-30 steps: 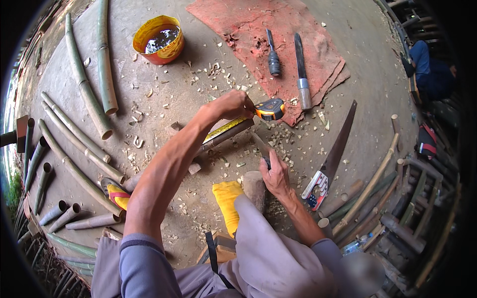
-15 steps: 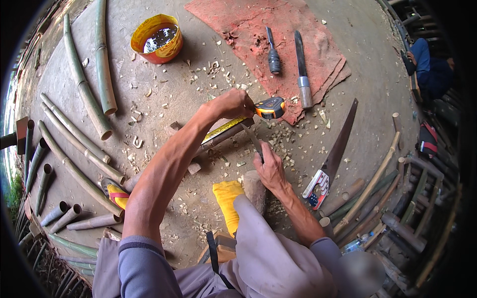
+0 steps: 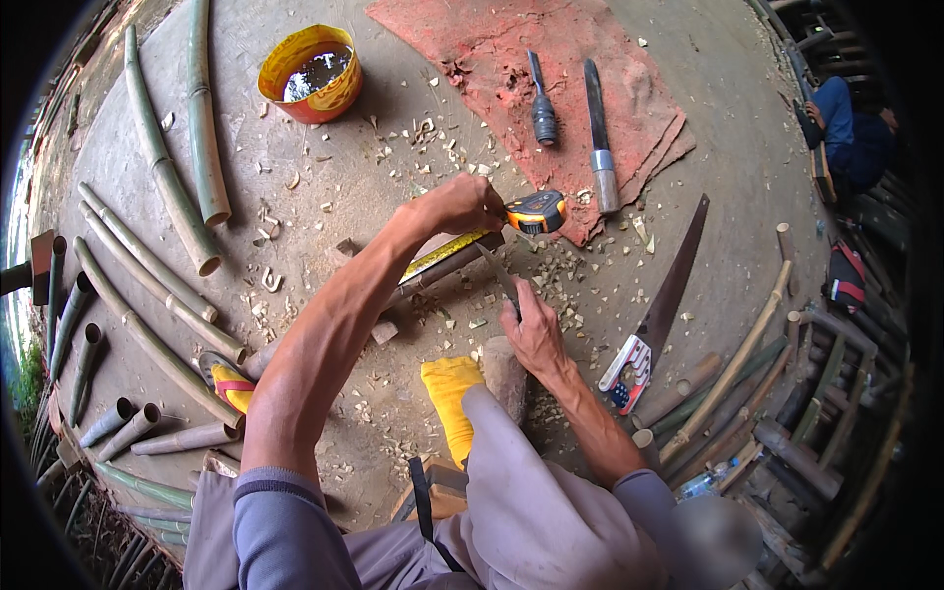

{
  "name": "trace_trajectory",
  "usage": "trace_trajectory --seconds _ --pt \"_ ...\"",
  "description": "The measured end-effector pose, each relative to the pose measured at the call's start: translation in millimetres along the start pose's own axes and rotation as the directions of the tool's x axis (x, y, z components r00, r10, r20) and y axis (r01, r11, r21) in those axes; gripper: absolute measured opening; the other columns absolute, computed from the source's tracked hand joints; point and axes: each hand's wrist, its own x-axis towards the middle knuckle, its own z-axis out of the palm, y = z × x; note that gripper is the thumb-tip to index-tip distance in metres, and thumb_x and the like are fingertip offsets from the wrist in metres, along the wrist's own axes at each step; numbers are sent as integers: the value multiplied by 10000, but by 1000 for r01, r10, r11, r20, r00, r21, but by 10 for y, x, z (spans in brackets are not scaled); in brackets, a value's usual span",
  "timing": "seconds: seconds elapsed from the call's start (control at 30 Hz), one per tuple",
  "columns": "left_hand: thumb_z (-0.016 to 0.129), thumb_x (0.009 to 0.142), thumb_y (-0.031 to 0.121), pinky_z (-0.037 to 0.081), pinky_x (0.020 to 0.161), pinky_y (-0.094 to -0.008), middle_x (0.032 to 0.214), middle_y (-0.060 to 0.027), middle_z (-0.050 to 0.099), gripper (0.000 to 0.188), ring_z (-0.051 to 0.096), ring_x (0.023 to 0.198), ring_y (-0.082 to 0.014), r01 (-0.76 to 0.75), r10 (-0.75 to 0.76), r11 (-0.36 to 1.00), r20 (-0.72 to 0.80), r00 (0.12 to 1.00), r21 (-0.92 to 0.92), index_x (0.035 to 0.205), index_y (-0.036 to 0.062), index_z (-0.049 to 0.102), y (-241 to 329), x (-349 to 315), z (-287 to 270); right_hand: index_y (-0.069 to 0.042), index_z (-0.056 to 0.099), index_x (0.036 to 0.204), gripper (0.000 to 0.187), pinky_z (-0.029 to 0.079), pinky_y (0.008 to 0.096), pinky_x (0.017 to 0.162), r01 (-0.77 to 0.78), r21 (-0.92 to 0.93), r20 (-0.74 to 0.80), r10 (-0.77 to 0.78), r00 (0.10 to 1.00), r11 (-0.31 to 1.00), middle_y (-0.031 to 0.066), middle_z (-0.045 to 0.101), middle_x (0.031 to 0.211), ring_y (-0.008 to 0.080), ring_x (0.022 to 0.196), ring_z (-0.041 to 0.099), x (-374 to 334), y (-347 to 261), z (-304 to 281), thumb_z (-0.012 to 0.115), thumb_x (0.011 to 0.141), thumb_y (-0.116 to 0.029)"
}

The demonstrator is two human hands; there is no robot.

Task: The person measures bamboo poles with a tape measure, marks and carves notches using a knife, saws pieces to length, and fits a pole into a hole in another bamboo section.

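My left hand (image 3: pixel 460 206) is closed at the tape measure (image 3: pixel 537 211), whose black and orange case sticks out to the right of my fingers. The yellow tape blade (image 3: pixel 438 256) is drawn out along a dark bamboo pole (image 3: pixel 454 264), partly behind my left forearm. My right hand (image 3: pixel 536 332) grips a knife (image 3: pixel 497 271), its blade pointing up and left with the tip close to the pole's right end. The fingertips of my left hand are mostly hidden, as is the knife's handle inside my right fist.
A hand saw (image 3: pixel 661 305) lies at right. A chisel-like tool (image 3: pixel 543 113) and a wide-bladed tool (image 3: pixel 598 138) rest on a red cloth (image 3: pixel 492 59). A water-filled bucket (image 3: pixel 310 108) stands far left, bamboo poles (image 3: pixel 167 157) beyond. Someone (image 3: pixel 855 138) sits at far right.
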Motion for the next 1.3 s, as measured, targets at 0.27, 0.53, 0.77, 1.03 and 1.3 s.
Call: trace_trajectory --seconds 0.27,0.53,0.77,1.03,1.3 --pt "665 791 220 503 716 -358 856 -112 695 240 654 748 -242 -35 37 998 -48 998 51 991 93 702 -72 -9 39 58 443 1140 334 491 472 659 -222 -137 212 247 945 965 321 578 877 473 825 587 -149 -55 -181 514 830 -46" --pt "622 820 212 505 735 -390 906 -149 682 265 651 803 -306 -24 25 999 -29 999 29 1050 89 672 -47 -23 66 35 427 1253 447 520 463 718 32 51 191 -41 981 998 308 597 979 453 869 606 -489 -301 261 510 819 -31" --pt "612 828 209 505 725 -389 882 -150 679 246 650 795 -309 -61 62 998 -43 997 19 1026 76 669 -110 -67 92 55 417 1259 462 526 441 747 36 82 146 -48 988 996 312 572 1054 443 908 600 -357 -395 615 512 810 1" --pt "605 829 207 510 720 -385 894 -137 681 236 654 815 -304 -99 101 994 -55 993 34 1017 81 671 -131 -34 127 39 417 1269 474 521 443 758 8 76 165 -20 986 997 311 567 1062 438 913 598 -340 -382 609 518 808 -2" --pt "610 830 206 509 727 -383 913 -140 680 249 652 832 -306 -92 93 995 -35 995 27 1040 85 667 -171 -15 133 31 417 1265 465 518 455 736 -7 67 165 -4 986 998 301 581 1031 442 892 602 -326 -406 596 516 812 -4"
